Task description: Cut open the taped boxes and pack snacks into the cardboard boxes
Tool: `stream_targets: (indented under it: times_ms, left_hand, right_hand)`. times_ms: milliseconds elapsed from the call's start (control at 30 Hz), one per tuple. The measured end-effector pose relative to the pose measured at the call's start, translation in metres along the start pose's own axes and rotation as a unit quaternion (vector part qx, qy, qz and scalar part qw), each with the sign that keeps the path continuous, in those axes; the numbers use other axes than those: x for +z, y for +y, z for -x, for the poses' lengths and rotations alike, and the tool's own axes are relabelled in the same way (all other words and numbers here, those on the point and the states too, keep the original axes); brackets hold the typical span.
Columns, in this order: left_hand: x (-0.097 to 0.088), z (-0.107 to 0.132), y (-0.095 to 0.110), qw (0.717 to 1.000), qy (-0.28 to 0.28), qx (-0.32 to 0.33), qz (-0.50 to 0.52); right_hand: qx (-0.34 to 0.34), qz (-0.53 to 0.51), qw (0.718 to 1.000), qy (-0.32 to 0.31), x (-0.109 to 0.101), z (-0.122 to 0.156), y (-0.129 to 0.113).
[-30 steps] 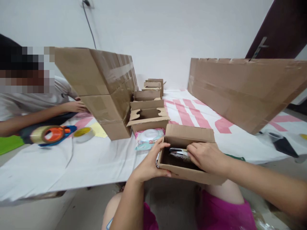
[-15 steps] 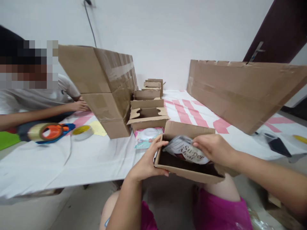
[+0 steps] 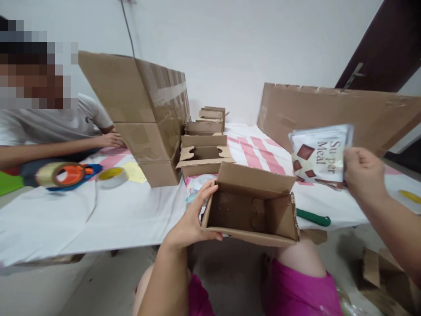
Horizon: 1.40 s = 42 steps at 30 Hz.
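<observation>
My left hand [image 3: 192, 217] grips the left end of a small cardboard box [image 3: 253, 236], thumb under it and fingers over its rim. The box is tilted toward me above my lap, its lid flap up, and nothing shows inside. Off to the right, my right hand [image 3: 365, 175] pinches the edge of a white food pouch [image 3: 317, 153] printed "Super Meal" with brown squares. The pouch is held upright above the table, apart from the box. Behind my left fingers lies a pack of wipes [image 3: 197, 184], partly hidden. A green handle [image 3: 314, 217] shows right of the box.
Open cardboard boxes [image 3: 205, 169] run back in a row beside a tall stack of taped boxes [image 3: 144, 136]. A large cardboard panel [image 3: 305, 107] stands at right. Tape rolls [image 3: 113, 177] lie at left, where another person's arm [image 3: 66, 147] rests. A carton [image 3: 384, 272] sits on the floor.
My right hand has drawn the pouch out of the box and carried it up to the right. The box, still in my left hand, now shows its inside, and the green handle has come into view.
</observation>
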State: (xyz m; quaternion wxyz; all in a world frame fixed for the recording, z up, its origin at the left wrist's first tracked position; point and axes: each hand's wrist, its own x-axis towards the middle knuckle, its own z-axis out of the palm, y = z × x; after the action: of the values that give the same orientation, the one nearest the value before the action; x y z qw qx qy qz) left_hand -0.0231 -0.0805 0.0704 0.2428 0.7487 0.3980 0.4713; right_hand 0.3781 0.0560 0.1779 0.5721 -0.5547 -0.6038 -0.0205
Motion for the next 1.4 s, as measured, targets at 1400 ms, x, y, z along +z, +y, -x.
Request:
stream_targets:
  times_ms: [1400]
  left_hand:
    - [-0.044, 0.021, 0.007, 0.974, 0.042, -0.188, -0.12]
  right_hand:
    - [-0.35, -0.014, 0.867, -0.353, 0.048, 0.155, 0.009]
